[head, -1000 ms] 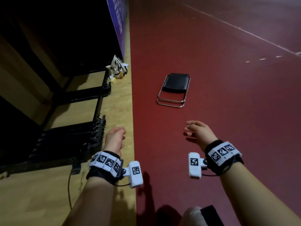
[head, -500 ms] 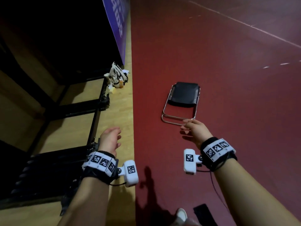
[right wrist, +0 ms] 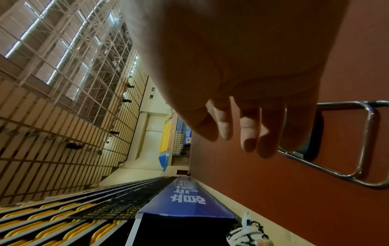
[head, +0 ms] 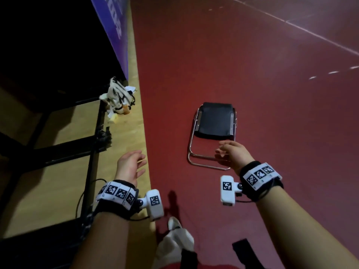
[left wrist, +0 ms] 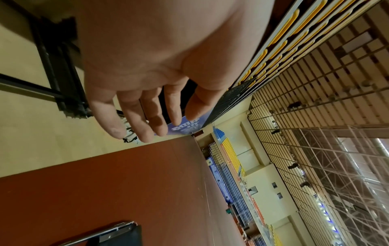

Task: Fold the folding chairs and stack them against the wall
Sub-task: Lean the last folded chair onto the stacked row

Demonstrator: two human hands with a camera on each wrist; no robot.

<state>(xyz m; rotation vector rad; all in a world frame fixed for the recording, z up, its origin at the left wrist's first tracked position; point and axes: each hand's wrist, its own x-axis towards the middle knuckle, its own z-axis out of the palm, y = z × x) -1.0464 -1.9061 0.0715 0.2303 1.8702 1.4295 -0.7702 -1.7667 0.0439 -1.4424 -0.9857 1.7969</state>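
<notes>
The right hand (head: pixel 234 154) reaches out over the near end of the folding chair (head: pixel 213 121), fingers loosely spread and holding nothing; in the right wrist view its fingers (right wrist: pixel 248 133) hang just in front of the chair's chrome tube frame (right wrist: pixel 366 141), and whether they touch it cannot be told. The left hand (head: pixel 129 165) hovers well to the left of the chair, above the line where the red floor (head: pixel 252 74) meets the pale wooden strip (head: pixel 124 144); its fingers (left wrist: pixel 145 116) are straight and slightly apart, gripping nothing. Both wrists carry black bands with printed square markers and a small white camera block.

The folding chair lies flat on the red floor, folded, its black seat pad at the far end and the looped chrome legs toward the person. Left of the chair, on the wooden strip, sits a white bundle with black straps (head: pixel 118 98). Further left of it run black metal frames (head: pixel 93 152), and beyond the bundle a blue banner (head: pixel 114 24) stands along the strip's edge. White lines cross the floor far to the right of the chair.
</notes>
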